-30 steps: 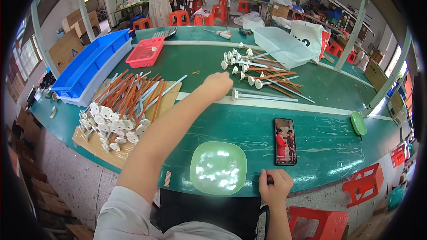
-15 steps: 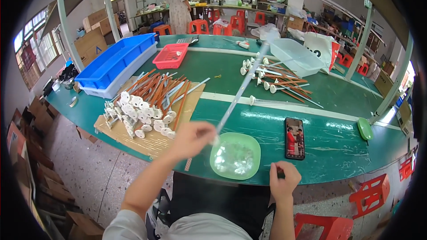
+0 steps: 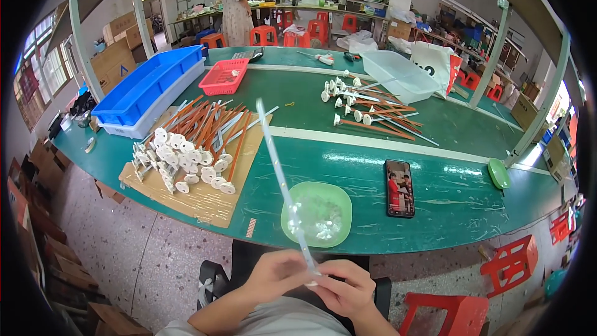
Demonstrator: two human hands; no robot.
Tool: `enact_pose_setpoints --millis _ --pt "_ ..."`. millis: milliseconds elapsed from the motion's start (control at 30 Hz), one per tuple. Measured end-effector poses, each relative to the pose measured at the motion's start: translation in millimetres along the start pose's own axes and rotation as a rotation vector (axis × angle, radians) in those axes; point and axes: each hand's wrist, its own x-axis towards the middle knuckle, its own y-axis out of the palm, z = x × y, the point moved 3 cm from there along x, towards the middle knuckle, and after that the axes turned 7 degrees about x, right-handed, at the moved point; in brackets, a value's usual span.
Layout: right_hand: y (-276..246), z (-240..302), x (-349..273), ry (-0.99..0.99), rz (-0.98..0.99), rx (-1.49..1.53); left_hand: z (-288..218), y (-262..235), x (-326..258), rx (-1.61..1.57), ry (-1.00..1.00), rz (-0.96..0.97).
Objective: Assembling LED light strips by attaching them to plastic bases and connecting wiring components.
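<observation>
Both my hands meet below the table's near edge, holding the lower end of a long pale translucent rod [image 3: 283, 186] that slants up and away over the table. My left hand [image 3: 277, 275] grips it from the left, my right hand [image 3: 345, 286] pinches its tip, where a small white piece sits. Just beyond my hands stands a light green bowl [image 3: 339, 202] holding small white parts. A pile of finished rods with white round caps [image 3: 186, 149] lies on a cardboard sheet [image 3: 205, 202] at the left. A second pile of capped rods [image 3: 373, 112] lies farther back.
A phone [image 3: 400, 188] lies right of the bowl with its screen lit. Blue bins [image 3: 146, 87], a red basket [image 3: 224, 76] and a clear tub [image 3: 398, 71] stand at the back. A green lid [image 3: 497, 173] sits at right. Red stools [image 3: 457, 314] stand nearby; people are in the background.
My left hand reached to the far pile, took a pale rod and drew it back to my lap. My right hand has come up and joined it at the rod's near end.
</observation>
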Motion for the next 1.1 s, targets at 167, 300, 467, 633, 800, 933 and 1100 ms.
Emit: enact_pose_setpoints --millis 167,300,467,633,800,933,1100 --pt "3 12 -22 0.162 -0.101 0.263 -9 16 -12 -0.199 -0.080 0.181" --pt "4 13 -27 0.068 -0.017 0.221 -4 17 -22 -0.097 0.164 0.246" --pt "8 15 -28 0.044 0.014 0.283 1 14 -29 -0.151 0.221 0.225" --pt "10 18 -37 -0.029 -0.002 0.303 8 15 -33 -0.120 0.273 0.249" --pt "16 13 -41 0.003 -0.031 0.300 22 19 -41 -0.271 0.155 0.188" --pt "14 9 -38 -0.002 0.084 0.414 23 11 -35 -0.275 0.265 0.272" --pt "13 9 -40 -0.001 -0.003 0.345 26 13 -33 -0.266 0.254 0.239"
